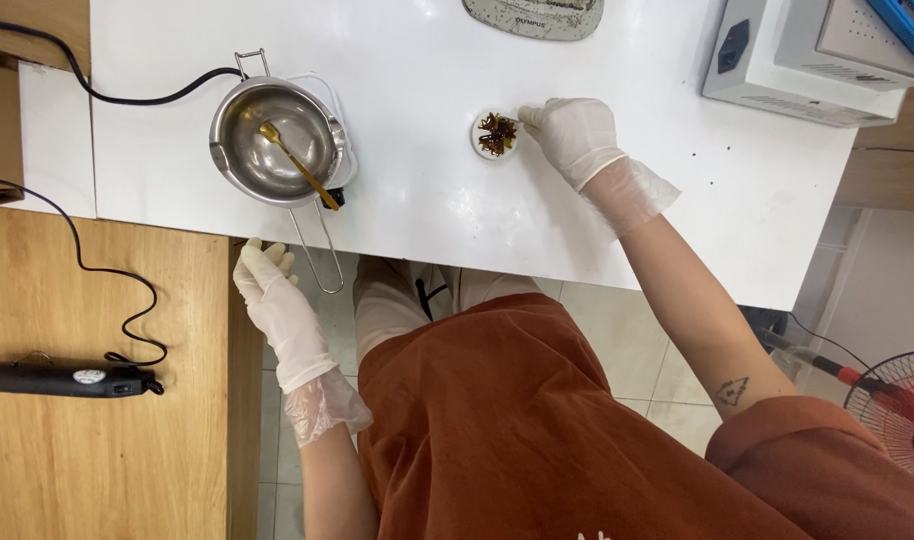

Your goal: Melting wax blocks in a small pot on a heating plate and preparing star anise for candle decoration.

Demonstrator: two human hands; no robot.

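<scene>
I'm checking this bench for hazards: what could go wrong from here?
1. The steel melting pot sits near the white table's front edge, its wire handle overhanging beside the gloved left hand; a bump might tip it.
2. The gloved right hand works at the small white dish of dark brown pieces; a nudge might scatter them.

One head-worn camera looks steeply down, fairly near, over the white table (427,210).
</scene>
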